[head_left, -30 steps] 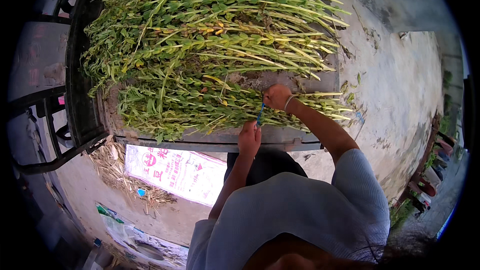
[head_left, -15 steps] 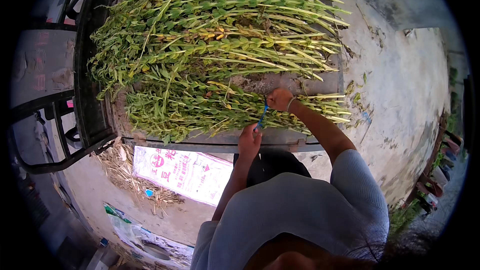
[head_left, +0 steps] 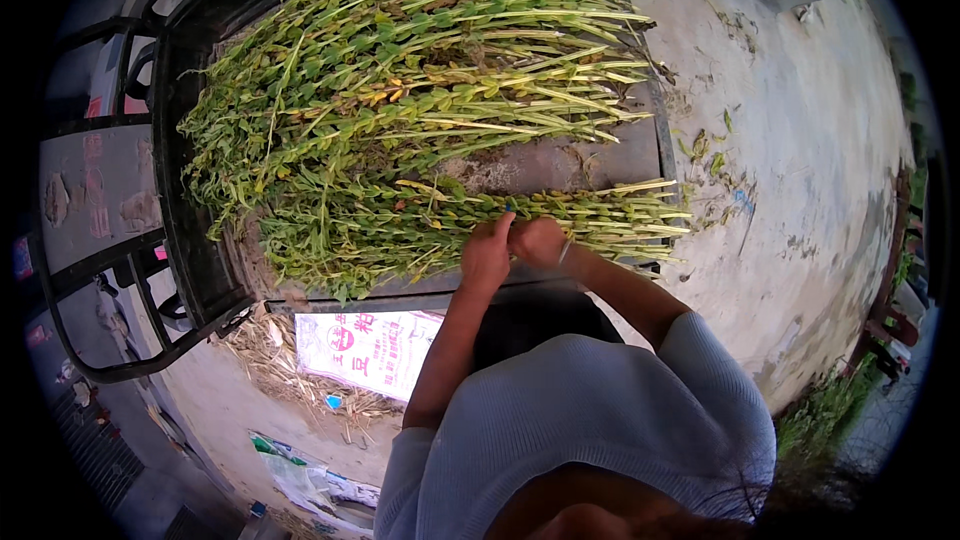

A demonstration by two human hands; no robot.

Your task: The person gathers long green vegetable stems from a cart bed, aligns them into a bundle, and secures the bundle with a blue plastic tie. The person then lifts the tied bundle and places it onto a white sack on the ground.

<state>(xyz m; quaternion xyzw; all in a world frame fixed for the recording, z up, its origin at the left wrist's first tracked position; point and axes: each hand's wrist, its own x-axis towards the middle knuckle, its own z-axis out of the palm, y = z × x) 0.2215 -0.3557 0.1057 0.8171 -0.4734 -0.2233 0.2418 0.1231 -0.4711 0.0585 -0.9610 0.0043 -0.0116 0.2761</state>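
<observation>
A bundle of cut green stalks with leaves and pods (head_left: 590, 212) lies across the near side of a cargo bed, its bare stem ends to the right. At the bundle's near edge my left hand (head_left: 487, 258) is closed, its thumb and fingertips pinching a blue strip (head_left: 509, 207), of which only a small bit shows. Right beside it my right hand (head_left: 538, 242) makes a fist, knuckles up. What lies inside that fist is hidden; the strip ran to it a moment earlier. A larger heap of the same stalks (head_left: 430, 90) covers the far side.
Black metal rails (head_left: 195, 170) bound the bed on the left. Below its near edge lie a white printed sack (head_left: 365, 348) and dry straw (head_left: 270, 345) on the ground. Loose leaves (head_left: 715, 162) are scattered on the concrete at right.
My right hand has come down and toward me, from above the bundle to beside my left hand. The blue strip, stretched between both hands before, is now mostly hidden. The view has shifted slightly.
</observation>
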